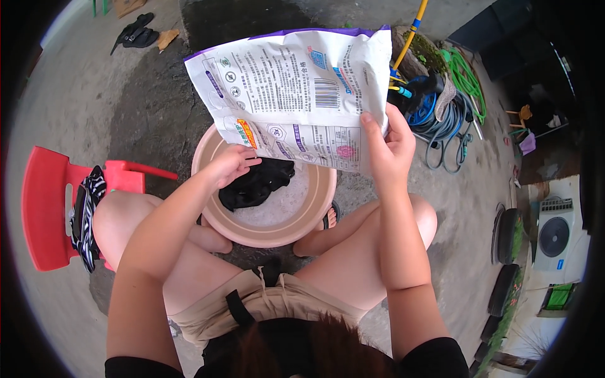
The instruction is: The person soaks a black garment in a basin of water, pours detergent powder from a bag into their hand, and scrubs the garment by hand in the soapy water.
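Note:
My right hand grips the lower right side of a large white plastic detergent bag with purple edges, its thumb on the printed face. The bag is held up above a round pink-beige plastic basin between my legs. At the bag's lower left corner is my left hand, with fingers partly curled; whether it pinches the bag's edge is not clear. Below the bag, a black wet cloth lies in sudsy water in the basin. The bag hides the basin's far part.
At my left stands a red plastic chair with a striped black-and-white cloth on it. Black sandals lie on the concrete beyond. A coiled grey-blue hose, a green hose and a yellow pole are at the far right.

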Demonstrator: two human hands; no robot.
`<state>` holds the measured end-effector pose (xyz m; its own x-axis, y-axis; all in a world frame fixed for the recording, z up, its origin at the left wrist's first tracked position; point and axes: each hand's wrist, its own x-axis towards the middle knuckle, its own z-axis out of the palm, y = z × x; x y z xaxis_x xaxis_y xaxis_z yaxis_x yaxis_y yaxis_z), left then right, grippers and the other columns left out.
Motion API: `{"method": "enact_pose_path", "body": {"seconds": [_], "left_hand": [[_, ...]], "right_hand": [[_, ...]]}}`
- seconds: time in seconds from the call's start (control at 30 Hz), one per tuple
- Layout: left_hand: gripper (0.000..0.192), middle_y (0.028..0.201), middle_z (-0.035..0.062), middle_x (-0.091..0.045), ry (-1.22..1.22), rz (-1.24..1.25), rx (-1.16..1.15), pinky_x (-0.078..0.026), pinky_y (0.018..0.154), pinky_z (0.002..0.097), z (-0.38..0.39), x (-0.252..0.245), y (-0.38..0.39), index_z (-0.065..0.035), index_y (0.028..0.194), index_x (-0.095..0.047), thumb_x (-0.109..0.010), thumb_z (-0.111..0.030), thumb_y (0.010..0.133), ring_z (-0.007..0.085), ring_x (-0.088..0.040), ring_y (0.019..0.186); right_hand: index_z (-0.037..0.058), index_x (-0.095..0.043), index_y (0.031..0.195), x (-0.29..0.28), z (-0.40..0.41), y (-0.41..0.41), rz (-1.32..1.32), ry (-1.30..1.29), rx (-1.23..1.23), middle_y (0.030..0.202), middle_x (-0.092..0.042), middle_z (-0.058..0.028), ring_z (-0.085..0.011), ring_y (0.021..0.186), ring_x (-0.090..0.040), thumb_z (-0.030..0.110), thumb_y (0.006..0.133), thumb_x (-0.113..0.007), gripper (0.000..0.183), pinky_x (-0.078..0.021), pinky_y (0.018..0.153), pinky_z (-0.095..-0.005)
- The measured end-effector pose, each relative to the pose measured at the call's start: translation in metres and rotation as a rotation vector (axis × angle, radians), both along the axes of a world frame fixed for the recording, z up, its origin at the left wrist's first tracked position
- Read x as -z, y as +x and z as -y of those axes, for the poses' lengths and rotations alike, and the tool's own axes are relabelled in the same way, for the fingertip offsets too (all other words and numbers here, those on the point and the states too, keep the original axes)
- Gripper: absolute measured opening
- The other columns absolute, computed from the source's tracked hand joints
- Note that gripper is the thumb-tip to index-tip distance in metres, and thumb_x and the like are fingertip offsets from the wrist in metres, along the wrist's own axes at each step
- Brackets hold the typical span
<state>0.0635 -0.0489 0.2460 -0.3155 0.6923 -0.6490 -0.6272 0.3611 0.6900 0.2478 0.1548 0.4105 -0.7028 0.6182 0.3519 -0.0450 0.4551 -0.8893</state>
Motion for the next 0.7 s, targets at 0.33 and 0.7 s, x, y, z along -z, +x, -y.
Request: {"method": "enact_pose_path", "body": {"seconds": [0.33, 0.7], "left_hand": [[0.072, 0.145, 0.0088, -0.042, 0.118, 0.053, 0.076, -0.039, 0.105, 0.0368, 0.004, 0.008, -0.002, -0.0052, 0.143, -0.034, -0.037, 0.014, 0.073, 0.0249, -0.047, 0.13], [0.073, 0.14, 0.0074, -0.048, -0.086, 0.08, 0.094, -0.038, 0.103, 0.0352, 0.001, 0.0, 0.005, -0.0128, 0.146, -0.033, -0.038, 0.011, 0.078, 0.0188, -0.044, 0.129]], "right_hand": [[-0.0003, -0.066, 0.109, -0.001, 0.008, -0.002, -0.097, -0.017, 0.07, 0.075, -0.065, -0.0048, -0.0036, 0.066, -0.052, 0.007, 0.088, -0.064, 0.023, -0.0446, 0.06, -0.0219], [0.0011, -0.067, 0.109, 0.007, 0.01, -0.002, 0.088, 0.231, 0.035, 0.073, -0.066, -0.0051, -0.0065, 0.062, -0.054, 0.005, 0.087, -0.063, 0.023, -0.0459, 0.057, -0.0249]]}}
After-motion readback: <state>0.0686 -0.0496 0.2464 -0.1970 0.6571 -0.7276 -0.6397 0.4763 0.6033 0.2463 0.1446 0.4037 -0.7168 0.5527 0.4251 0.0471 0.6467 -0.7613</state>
